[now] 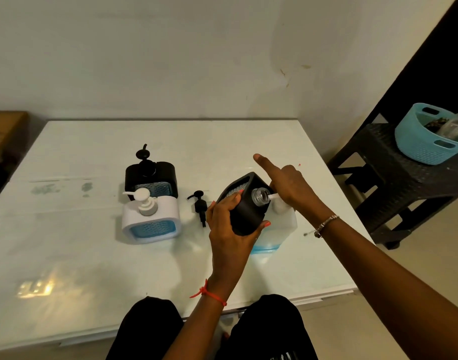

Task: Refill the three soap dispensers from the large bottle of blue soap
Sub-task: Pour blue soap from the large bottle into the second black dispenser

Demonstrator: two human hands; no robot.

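My left hand (pixel 229 224) grips a black dispenser (pixel 246 206), tilted so its open clear neck meets the white pump spout of the large soap bottle (pixel 280 229). That bottle stands behind the dispenser and shows blue soap near its base. My right hand (pixel 287 183) rests on top of the bottle's pump, its index finger straight and pointing away. The black pump (pixel 200 203) taken off the dispenser lies on the table to the left. Further left stand a white dispenser (pixel 151 219) and, behind it, a second black dispenser (pixel 151 178), both with pumps on and blue soap inside.
The white table (pixel 93 255) reaches back to the wall; its front edge is by my knees. To the right, off the table, a dark stool (pixel 394 178) carries a light blue basket (pixel 425 141). A brown box (pixel 4 131) sits at far left.
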